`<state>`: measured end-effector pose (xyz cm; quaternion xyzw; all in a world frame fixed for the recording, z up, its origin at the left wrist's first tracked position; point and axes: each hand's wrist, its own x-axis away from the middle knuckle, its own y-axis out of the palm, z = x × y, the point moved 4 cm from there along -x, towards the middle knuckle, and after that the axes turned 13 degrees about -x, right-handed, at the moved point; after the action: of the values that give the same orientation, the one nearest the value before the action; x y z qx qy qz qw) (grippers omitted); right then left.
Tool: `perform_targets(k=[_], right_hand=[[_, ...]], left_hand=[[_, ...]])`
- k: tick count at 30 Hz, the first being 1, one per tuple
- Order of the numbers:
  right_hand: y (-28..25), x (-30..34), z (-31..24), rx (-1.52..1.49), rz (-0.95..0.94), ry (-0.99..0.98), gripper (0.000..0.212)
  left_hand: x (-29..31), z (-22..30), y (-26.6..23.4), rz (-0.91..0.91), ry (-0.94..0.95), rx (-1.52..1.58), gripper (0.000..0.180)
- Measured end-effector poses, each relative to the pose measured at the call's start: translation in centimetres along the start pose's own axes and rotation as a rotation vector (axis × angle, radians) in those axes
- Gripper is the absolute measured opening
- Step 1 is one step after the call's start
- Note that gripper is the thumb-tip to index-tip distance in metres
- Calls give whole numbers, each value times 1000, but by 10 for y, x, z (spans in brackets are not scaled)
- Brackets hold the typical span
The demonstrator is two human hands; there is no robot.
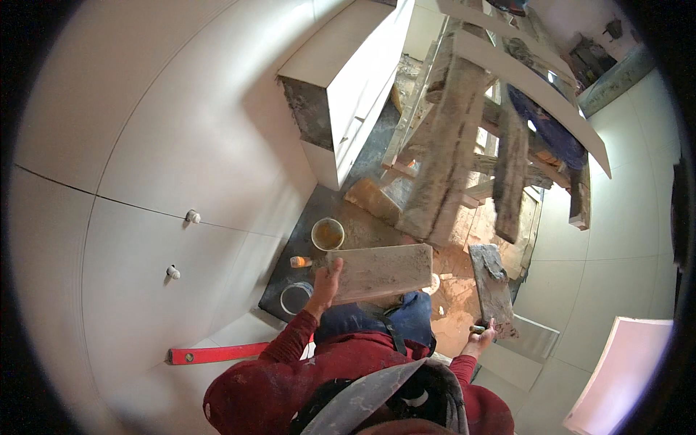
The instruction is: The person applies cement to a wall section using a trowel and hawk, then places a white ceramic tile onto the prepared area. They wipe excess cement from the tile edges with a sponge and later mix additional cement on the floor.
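Observation:
My left hand (326, 284) is closed on the left end of a rectangular cut tile (384, 274). It holds the tile roughly level in front of my lap, its pale face marked with greyish smears. On the right, my right hand (484, 338) is wrapped round the short handle of what looks like a trowel (477, 329). Beyond that hand extends a long, flat, mortar-smeared piece (491, 279) with a grey lump on it; whether it is the trowel's blade or a separate strip I cannot tell.
Two buckets (328, 234) (296, 298) and an orange-capped bottle (300, 262) stand on the floor at left. A red spirit level (217, 353) lies lower left. Wooden scaffold planks (453, 145) rise ahead. Tiled walls (174, 145) flank me; two white fittings (192, 216) protrude at left.

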<state>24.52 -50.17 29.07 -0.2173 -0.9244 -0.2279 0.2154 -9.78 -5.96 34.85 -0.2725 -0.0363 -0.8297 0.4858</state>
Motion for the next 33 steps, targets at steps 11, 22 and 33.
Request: perform_targets(k=[11,22,33], right_hand=[[-26,-173,-67,-75,-174,-275,13],[120,-248,-106,-383,55,57,11],[289,-433,-177,-395,-87,186,11]], left_hand=[[-20,46,261,54,310,-248,58],[28,135,428,329,182,-566,74],[-18,218,619,374,37,-428,71]])
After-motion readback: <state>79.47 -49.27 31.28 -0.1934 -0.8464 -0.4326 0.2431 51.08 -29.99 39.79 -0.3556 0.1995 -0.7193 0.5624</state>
